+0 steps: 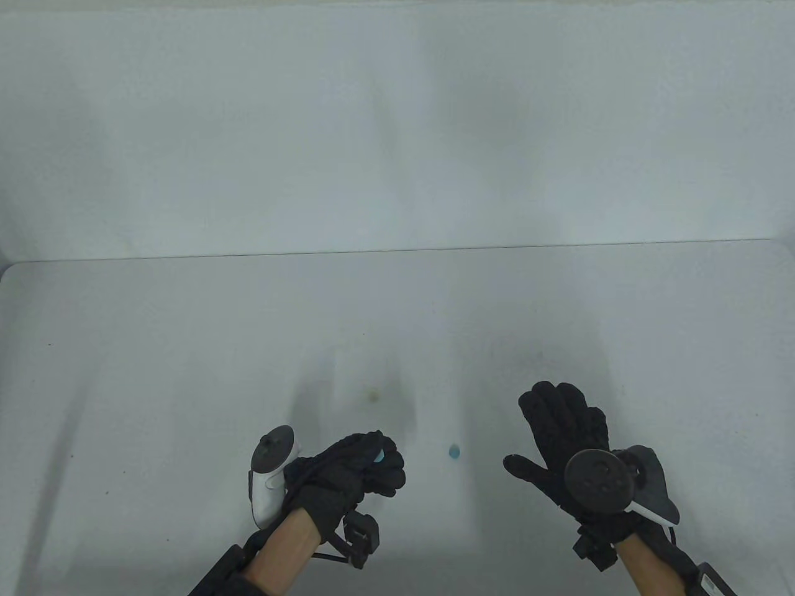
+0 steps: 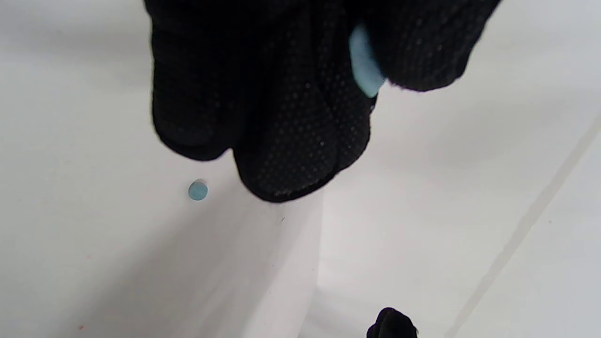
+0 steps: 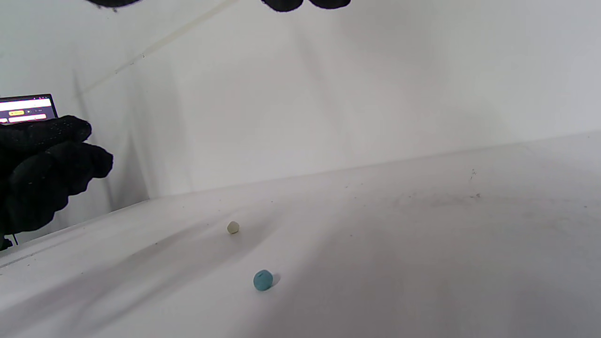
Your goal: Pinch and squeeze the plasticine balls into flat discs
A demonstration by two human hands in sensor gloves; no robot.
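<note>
White bench (image 1: pixel 186 372) is meeting a plain white wall along a straight seam; faint smudges and specks are marking the surface, and a lit screen (image 3: pixel 28 109) is showing at the 9 o'clock edge of the right wrist view.

Left hand (image 1: pixel 357 472) is curling closed, fingers (image 2: pixel 300 131) pinching a pale blue plasticine piece (image 2: pixel 364 65) against the thumb; only an edge is showing, already looking flattened.

Right hand (image 1: pixel 562 434) is hovering with fingers spread open, holding nothing.

Blue ball (image 1: pixel 454 451) is sitting on the bench between the hands, at 3 o'clock of the left hand, apart from both. Cream ball (image 3: pixel 233 227) is lying farther back, at roughly 11 o'clock of the blue one, well apart.

Handling judgement: plasticine is looking soft, light and slightly tacky, so likely yielding to modest pressure and clinging to the glove fabric. Best hold is probably thumb pad opposite index pad across the middle, squeezing evenly. Small size is making a drop or roll on the smooth bench a risk.
</note>
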